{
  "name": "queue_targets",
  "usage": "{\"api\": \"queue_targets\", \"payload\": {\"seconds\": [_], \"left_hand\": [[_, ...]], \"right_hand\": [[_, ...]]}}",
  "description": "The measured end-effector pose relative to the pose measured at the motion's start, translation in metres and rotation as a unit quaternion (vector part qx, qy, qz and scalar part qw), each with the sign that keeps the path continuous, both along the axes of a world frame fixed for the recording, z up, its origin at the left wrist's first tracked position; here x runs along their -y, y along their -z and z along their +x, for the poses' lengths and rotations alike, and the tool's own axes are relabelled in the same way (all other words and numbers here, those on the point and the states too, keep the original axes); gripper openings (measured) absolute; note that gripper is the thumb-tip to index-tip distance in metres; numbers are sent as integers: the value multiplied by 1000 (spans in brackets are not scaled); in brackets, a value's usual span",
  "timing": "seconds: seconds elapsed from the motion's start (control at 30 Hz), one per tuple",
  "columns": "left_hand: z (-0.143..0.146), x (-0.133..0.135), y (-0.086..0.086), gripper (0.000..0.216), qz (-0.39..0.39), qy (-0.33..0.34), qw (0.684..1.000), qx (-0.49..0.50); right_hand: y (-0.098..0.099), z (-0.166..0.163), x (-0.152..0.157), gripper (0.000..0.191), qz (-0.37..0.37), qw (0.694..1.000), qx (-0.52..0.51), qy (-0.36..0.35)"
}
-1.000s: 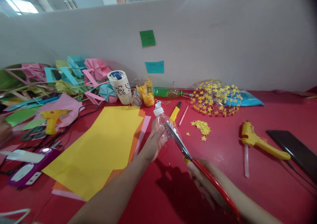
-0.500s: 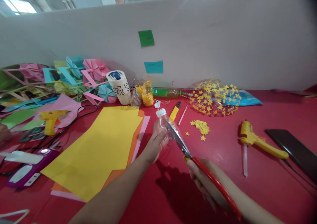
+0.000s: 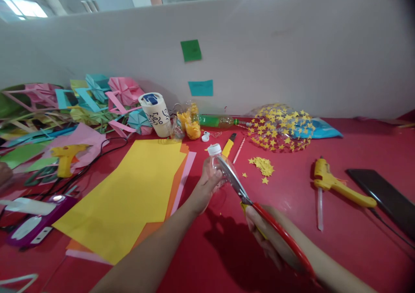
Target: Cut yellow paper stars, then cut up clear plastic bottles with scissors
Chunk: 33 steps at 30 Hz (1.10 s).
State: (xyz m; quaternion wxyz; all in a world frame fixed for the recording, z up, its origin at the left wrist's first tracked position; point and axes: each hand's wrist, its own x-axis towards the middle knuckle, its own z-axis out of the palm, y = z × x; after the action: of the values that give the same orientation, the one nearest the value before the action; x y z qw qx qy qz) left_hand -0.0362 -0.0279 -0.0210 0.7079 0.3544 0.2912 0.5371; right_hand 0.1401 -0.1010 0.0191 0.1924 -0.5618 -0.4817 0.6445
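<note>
My left hand (image 3: 207,183) is closed around a clear plastic bottle piece (image 3: 215,161) that has a white cap on top. In my right hand (image 3: 262,224) is a pair of scissors (image 3: 282,234) with red and yellow handles, fingers wrapped round the grips. The scissor blades lie against the side of the bottle piece near its shoulder; whether the plastic sits between them I cannot tell. Behind it a yellow box cutter (image 3: 228,146) and a thin striped stick (image 3: 239,149) rest on the table. Small yellow paper stars (image 3: 262,166) are heaped to the right.
Yellow paper sheets (image 3: 129,193) lie left. Two glue guns, one left (image 3: 66,157) and one right (image 3: 340,185), have cords. A phone (image 3: 382,198), a star-covered clear dome (image 3: 279,126), a tape roll (image 3: 157,116) and a purple power strip (image 3: 35,224) surround the work. Another person's hand (image 3: 4,172) shows far left.
The bottle piece has shifted slightly right and down with my left hand. The scissors keep nearly the same place against it, with the fingers on their handles slightly moved.
</note>
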Motion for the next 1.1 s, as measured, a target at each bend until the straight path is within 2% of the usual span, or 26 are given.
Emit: {"api": "queue_targets", "payload": {"seconds": [0.33,0.53,0.7,0.83,0.9,0.97,1.1], "left_hand": [[-1,1,3,66,-34,-10,999,7],[2,1,-3,63,-18,-18,1000,5],[-9,-12,-11,48,-55,-61,994,70],[-27,-23,-20,35,-68,-85,989,99],[-32,-26,-23,33,-70,-78,988,114],[-34,-26,-25,33,-73,-72,987,126],[-32,-24,-25,31,-90,-72,986,120]], "right_hand": [[-3,0,-1,63,32,999,20,-9],[-1,1,-1,64,9,1000,7,-11],[6,5,3,63,26,998,-6,-55],[11,17,2,61,66,997,-1,-48],[9,26,-1,58,90,993,36,-68],[3,32,-4,55,107,983,80,-123],[-12,31,-8,53,119,967,115,-194]]}}
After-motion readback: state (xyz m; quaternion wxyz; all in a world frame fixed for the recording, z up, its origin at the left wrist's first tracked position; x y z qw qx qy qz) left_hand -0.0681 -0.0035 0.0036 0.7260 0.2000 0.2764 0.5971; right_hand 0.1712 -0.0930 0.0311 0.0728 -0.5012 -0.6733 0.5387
